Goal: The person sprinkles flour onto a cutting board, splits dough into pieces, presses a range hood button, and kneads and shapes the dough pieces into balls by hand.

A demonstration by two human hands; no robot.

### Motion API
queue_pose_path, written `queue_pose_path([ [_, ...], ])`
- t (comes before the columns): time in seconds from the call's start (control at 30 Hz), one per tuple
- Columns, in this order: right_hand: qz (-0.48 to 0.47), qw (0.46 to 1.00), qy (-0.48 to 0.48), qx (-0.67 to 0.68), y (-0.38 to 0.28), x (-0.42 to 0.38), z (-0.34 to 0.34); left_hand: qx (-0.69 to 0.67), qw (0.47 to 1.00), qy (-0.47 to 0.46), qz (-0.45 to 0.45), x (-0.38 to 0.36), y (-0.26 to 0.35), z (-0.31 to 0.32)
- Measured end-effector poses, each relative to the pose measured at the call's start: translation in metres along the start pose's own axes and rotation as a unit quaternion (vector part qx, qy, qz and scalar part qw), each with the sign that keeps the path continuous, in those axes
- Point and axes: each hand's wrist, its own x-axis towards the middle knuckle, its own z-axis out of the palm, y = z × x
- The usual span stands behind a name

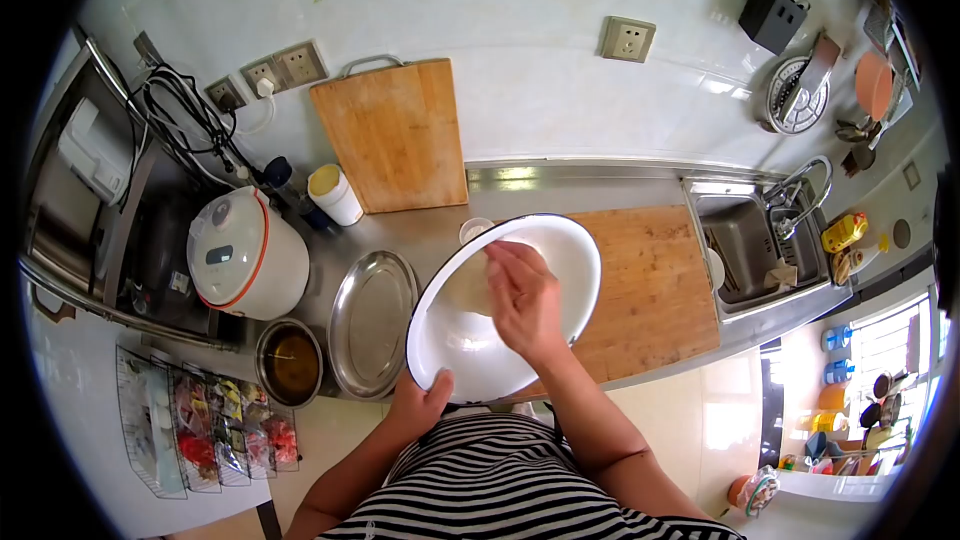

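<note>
A white enamel basin (568,265) with a dark rim is tilted in front of me, overlapping the left part of a wooden board on the counter. My left hand (422,404) grips its near-left rim, thumb over the edge. Inside the basin is my right hand (525,302), its fingers bent and pinched together over a pale, beige patch (466,290) on the basin wall. What the pinched fingers hold, if anything, I cannot tell. Just behind the far rim stands a small clear cup (475,228), partly hidden by the basin.
The wooden board (650,290) lies on the steel counter, with a sink (735,250) to its right. Leftward are an oval metal tray (372,325), a metal pot of brown liquid (290,362) and a rice cooker (250,255). Another board (395,140) leans on the wall beside a jar (335,195).
</note>
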Motion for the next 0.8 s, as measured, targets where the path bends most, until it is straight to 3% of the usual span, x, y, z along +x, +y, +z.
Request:
queue_pose_path([
  [0.03,0.001,1.000,0.003,0.000,0.001,0.000,0.002,0.016,1.000,-0.014,-0.007,0.000,0.000,-0.001],
  [0.1,-0.106,0.990,-0.070,-0.062,0.003,-0.003,0.005,0.007,1.000,-0.003,-0.025,-0.003,-0.006,-0.002],
  [0.17,-0.157,0.979,-0.104,-0.082,0.004,-0.013,0.009,-0.003,0.999,0.012,-0.032,0.002,-0.011,0.002],
  [0.23,-0.200,0.967,-0.123,-0.094,-0.002,-0.018,0.006,-0.046,0.991,0.122,0.024,0.000,-0.014,0.010],
  [0.33,-0.189,0.971,-0.074,-0.124,-0.013,-0.024,-0.018,-0.105,0.990,0.093,-0.034,0.000,-0.012,-0.002],
  [0.37,-0.176,0.973,-0.041,-0.140,-0.011,-0.027,-0.023,-0.107,0.989,0.097,-0.036,-0.002,-0.009,-0.003],
  [0.43,-0.048,0.994,0.003,-0.103,-0.005,-0.024,-0.035,-0.066,0.995,0.059,-0.047,-0.004,0.003,-0.005],
  [0.5,0.019,0.990,0.013,-0.142,0.010,-0.020,-0.043,-0.076,0.994,0.072,-0.023,-0.003,0.004,-0.002],
  [0.57,0.032,0.986,0.004,-0.166,0.020,-0.021,-0.042,-0.088,0.993,0.082,0.000,-0.002,0.002,-0.001],
  [0.8,0.170,0.985,0.004,0.024,0.022,-0.016,-0.024,-0.036,0.999,0.022,-0.002,-0.003,0.003,-0.005],
])
